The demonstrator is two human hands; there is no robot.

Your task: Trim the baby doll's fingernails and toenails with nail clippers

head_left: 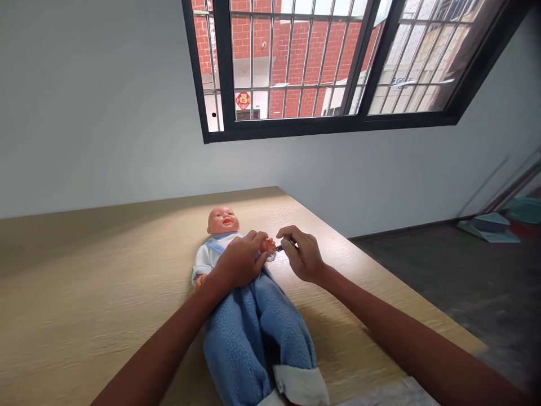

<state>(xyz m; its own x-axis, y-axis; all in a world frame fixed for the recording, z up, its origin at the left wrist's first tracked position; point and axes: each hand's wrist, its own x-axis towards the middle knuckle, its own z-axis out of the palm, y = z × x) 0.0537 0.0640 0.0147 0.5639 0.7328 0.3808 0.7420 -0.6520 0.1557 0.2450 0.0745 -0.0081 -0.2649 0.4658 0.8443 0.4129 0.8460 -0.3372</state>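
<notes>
A baby doll [257, 307] in a white top and blue fleece overalls lies on its back on the wooden table, its head pointing away from me. My left hand [242, 260] rests across its chest, with the fingers closed around the wrist of the doll's small hand [267, 246]. Just to the right, my right hand [305, 255] pinches small dark nail clippers [279, 248]. Their tip is at the doll's fingers; whether it touches them I cannot tell. Most of the clippers is hidden by my fingers.
The light wooden table [105, 293] reaches the wall at the back, and its right edge runs diagonally towards me. A barred window [296, 127] is above. On the dark floor at the right lies a greenish dustpan [490, 225].
</notes>
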